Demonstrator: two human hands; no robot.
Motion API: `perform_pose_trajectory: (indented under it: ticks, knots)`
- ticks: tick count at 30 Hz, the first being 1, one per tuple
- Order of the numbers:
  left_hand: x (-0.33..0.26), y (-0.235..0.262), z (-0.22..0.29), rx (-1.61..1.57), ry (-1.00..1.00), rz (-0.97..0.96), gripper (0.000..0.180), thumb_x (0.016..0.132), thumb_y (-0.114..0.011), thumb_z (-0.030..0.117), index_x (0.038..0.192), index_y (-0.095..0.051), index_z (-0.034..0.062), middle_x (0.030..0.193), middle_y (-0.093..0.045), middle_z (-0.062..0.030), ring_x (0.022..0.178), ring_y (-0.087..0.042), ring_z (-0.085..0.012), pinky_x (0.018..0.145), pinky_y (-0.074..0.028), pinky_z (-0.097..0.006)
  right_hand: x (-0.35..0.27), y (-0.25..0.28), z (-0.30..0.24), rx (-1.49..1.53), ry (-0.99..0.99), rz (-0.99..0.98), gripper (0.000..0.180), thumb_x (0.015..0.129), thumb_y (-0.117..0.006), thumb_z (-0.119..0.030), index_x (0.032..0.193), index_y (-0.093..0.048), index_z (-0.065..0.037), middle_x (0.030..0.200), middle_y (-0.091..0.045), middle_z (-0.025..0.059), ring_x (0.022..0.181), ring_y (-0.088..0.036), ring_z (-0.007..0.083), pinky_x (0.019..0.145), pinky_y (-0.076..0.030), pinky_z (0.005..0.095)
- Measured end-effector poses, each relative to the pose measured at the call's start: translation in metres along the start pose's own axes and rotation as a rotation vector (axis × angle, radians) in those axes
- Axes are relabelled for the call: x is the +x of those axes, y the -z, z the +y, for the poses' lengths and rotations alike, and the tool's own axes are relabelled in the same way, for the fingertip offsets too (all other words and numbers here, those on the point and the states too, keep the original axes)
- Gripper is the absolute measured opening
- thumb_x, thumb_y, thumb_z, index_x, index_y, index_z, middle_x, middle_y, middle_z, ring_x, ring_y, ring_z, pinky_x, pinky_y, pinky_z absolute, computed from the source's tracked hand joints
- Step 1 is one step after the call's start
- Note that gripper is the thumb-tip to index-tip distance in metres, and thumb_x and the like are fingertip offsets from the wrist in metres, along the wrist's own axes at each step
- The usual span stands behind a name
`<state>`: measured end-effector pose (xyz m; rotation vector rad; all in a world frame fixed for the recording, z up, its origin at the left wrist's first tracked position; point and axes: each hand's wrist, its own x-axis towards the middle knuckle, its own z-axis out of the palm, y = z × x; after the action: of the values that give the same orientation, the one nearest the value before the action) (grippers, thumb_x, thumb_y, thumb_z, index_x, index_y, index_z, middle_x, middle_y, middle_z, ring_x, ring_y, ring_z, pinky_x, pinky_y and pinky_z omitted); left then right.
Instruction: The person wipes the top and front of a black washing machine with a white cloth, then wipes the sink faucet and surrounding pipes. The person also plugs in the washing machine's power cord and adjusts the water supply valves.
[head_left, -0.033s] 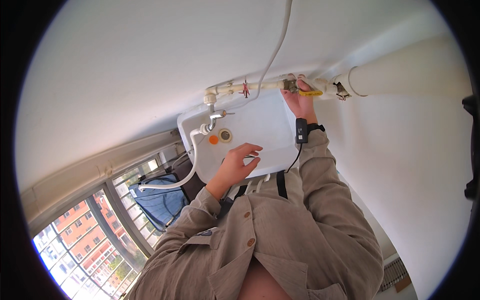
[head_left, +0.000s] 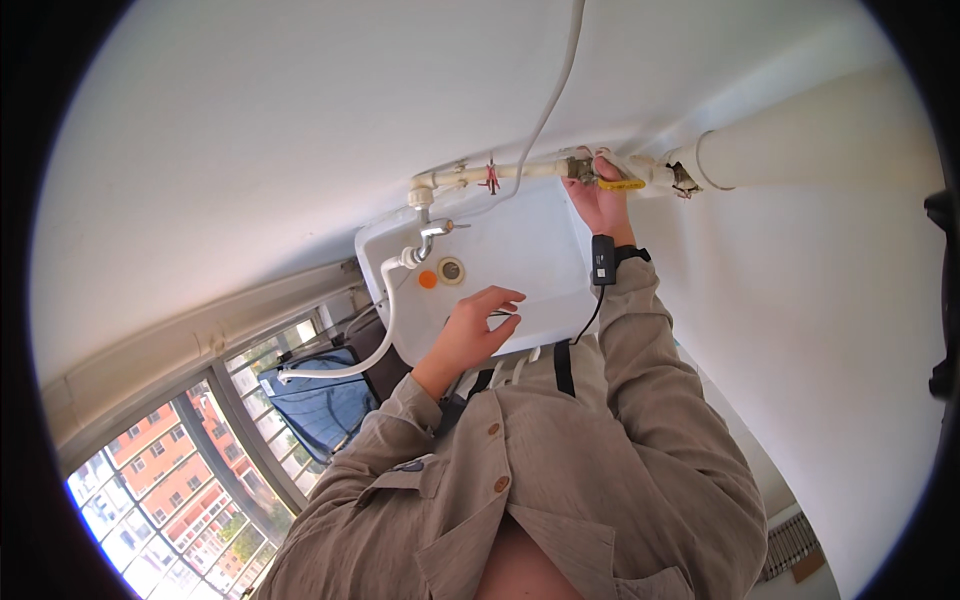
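One yellow valve handle at 1 o'clock is clasped by the right hand; the left hand, fingers spread, is pressed on one white water heater, gripping nothing

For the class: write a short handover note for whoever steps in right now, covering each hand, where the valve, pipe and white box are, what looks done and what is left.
Right hand: raised, fingers closed on the yellow valve handle on the cream pipe along the wall.
Left hand: open, fingers spread against the front of the white box below the pipe.
White hose runs from the metal tap down toward the window.
Done: both hands in place; whether the valve is open or closed cannot be told.
Left: probably turning the handle, then checking the box.
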<state>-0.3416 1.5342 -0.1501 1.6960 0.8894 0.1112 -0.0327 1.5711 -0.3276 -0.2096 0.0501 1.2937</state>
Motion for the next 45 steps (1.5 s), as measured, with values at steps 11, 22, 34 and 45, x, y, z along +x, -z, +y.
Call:
perform_pose_trajectory:
  ticks: [11,22,34,45]
  knots:
    - [-0.029,0.028,-0.009,-0.009,-0.157,0.033,0.03,0.098,-0.077,0.003,0.128,-0.075,0.0011,0.12,-0.078,-0.0145,0.107,-0.08,-0.0276,0.09,-0.062,-0.039,-0.085,-0.002,0.002,-0.219,0.091,0.354,0.015,0.108,-0.073,-0.005,0.122,-0.072,-0.01,0.118,-0.076,0.0013,0.107,-0.069,0.0178,0.102,-0.057,0.0411]
    - [-0.055,0.04,-0.02,-0.007,-0.124,-0.046,0.03,0.1,-0.076,0.002,0.129,-0.075,-0.0007,0.123,-0.077,-0.0132,0.11,-0.078,-0.0237,0.1,-0.059,-0.037,-0.058,-0.042,0.0,-0.346,0.299,0.448,0.025,0.103,-0.084,-0.009,0.125,-0.074,-0.014,0.124,-0.077,-0.0031,0.11,-0.067,0.009,0.085,-0.053,0.0323]
    - [-0.075,0.055,-0.032,0.019,-0.08,-0.033,0.031,0.099,-0.076,0.002,0.131,-0.075,-0.0009,0.123,-0.079,-0.0135,0.111,-0.078,-0.024,0.101,-0.06,-0.038,-0.058,-0.045,0.006,-0.185,0.54,0.41,0.019,0.106,-0.081,-0.012,0.123,-0.074,-0.013,0.115,-0.076,-0.0038,0.103,-0.067,0.0098,0.088,-0.055,0.0307]
    - [-0.06,0.045,-0.027,0.017,-0.134,-0.099,0.032,0.1,-0.076,0.002,0.131,-0.075,-0.001,0.125,-0.078,-0.0126,0.113,-0.078,-0.0241,0.102,-0.06,-0.038,-0.056,-0.041,0.005,-0.263,0.449,0.418,0.018,0.104,-0.082,-0.008,0.12,-0.074,-0.012,0.108,-0.074,-0.0041,0.089,-0.062,0.0058,0.072,-0.048,0.0233]
